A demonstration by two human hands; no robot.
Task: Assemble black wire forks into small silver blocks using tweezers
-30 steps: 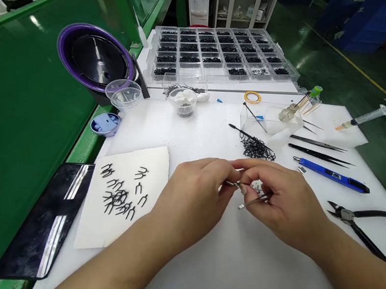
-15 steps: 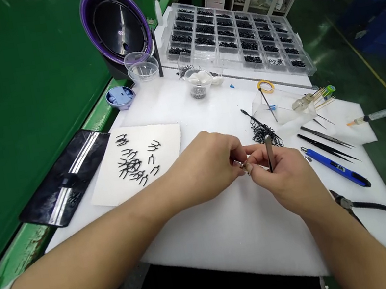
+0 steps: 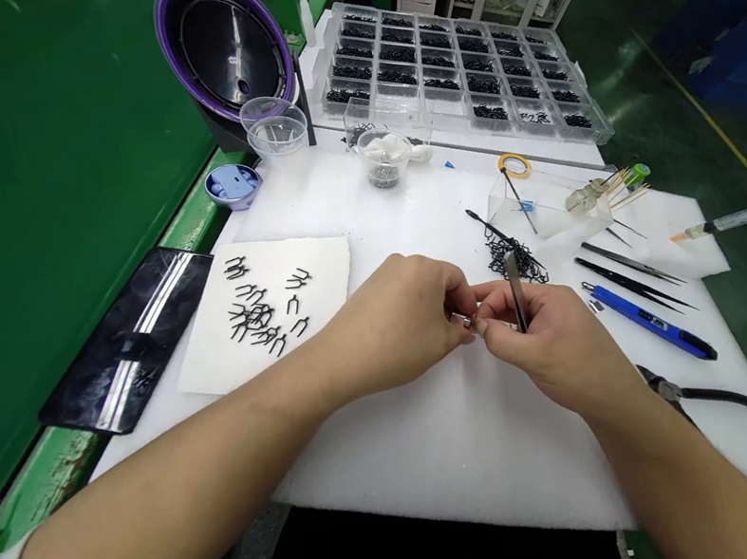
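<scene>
My left hand [image 3: 406, 322] and my right hand [image 3: 544, 346] meet above a white foam pad [image 3: 438, 442]. The left fingertips pinch a small metal piece [image 3: 462, 320], partly hidden by the fingers. My right hand holds steel tweezers [image 3: 515, 291] pointing upward, and its fingertips touch the same piece. Just beyond the hands lies a pile of black wire clips [image 3: 514, 257]. A white paper sheet [image 3: 314, 328] with several black forked wire pieces lies left of my left hand.
Further back stand a clear compartment box of black parts [image 3: 445, 74] and a cup with white cotton [image 3: 385, 157]. At right lie black pliers [image 3: 675, 390], a blue utility knife [image 3: 648, 323], and a syringe [image 3: 745, 216]. A black tablet [image 3: 128, 342] lies at left.
The view has shifted slightly since the earliest frame, and both hands have moved up the pad. The tweezers have turned from lying low in my right hand to pointing upward.
</scene>
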